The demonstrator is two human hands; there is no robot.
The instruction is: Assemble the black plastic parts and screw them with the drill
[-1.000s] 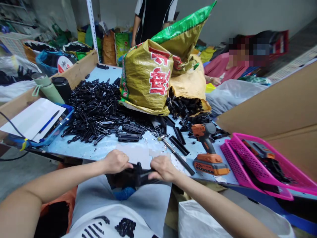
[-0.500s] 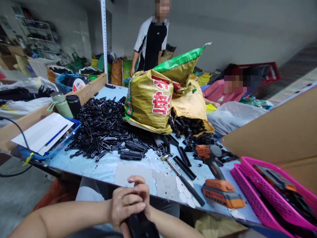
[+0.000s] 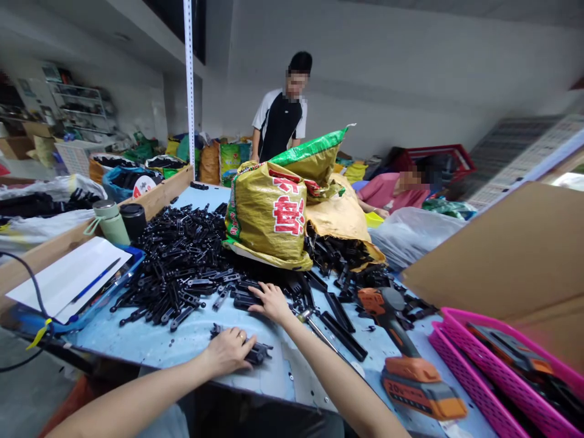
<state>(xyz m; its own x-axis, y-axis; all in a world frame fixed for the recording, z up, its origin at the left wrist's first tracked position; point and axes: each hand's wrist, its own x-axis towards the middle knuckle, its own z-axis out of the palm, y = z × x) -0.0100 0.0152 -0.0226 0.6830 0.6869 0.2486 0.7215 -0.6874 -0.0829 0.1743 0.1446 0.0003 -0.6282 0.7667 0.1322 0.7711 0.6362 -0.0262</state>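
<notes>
My left hand (image 3: 230, 351), with a ring on one finger, curls over a bundle of slim black parts (image 3: 260, 353) near the table's front edge. Its palm covers the middle of the bundle, and black ends stick out on both sides. Further in, my right hand (image 3: 272, 304) reaches forward with its fingers spread. Those fingertips touch a dark elongated part (image 3: 246, 299) at the edge of the heap. A big heap of black slotted link-like parts (image 3: 182, 261) spreads to the left of my right hand.
A yellow-green woven sack (image 3: 269, 213) stands behind the heap. On the right are a hammer (image 3: 326, 334), black channel pieces (image 3: 344, 336), an orange cordless drill (image 3: 406, 347) and pink baskets (image 3: 493, 353). A blue tray (image 3: 137, 258) and green flask (image 3: 109, 222) stand left. Two people are beyond.
My hands were together around a black object at the front edge. They have parted and moved forward onto the table, the right one further in. The view has tilted up.
</notes>
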